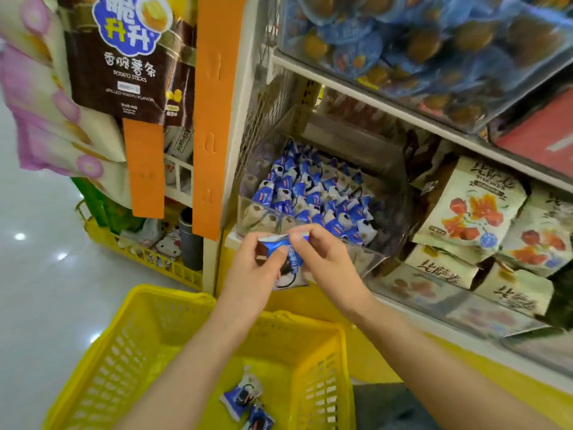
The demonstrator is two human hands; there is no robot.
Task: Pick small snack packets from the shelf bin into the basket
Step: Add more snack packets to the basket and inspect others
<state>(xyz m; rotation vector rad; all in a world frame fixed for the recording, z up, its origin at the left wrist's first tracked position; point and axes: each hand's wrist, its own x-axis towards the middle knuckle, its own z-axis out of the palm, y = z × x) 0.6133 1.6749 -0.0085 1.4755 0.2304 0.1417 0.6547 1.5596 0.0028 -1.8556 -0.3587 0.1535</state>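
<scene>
Nearby, flowered boxes (471, 209) — left hand (252, 268), right hand (327, 259) tight around one packet (291, 273), basket (167, 291) below.

Bright, even indoor light, with small white spots of glare on the glossy floor (34, 290). Edges bend from the wide lens, and the upper shelf packets (434, 48) look blurry.

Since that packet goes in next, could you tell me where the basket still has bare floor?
Yellow basket: floor bare between the two blue packets and the far and right walls; the left forearm hides its left part. The shelf bin is packed.
</scene>
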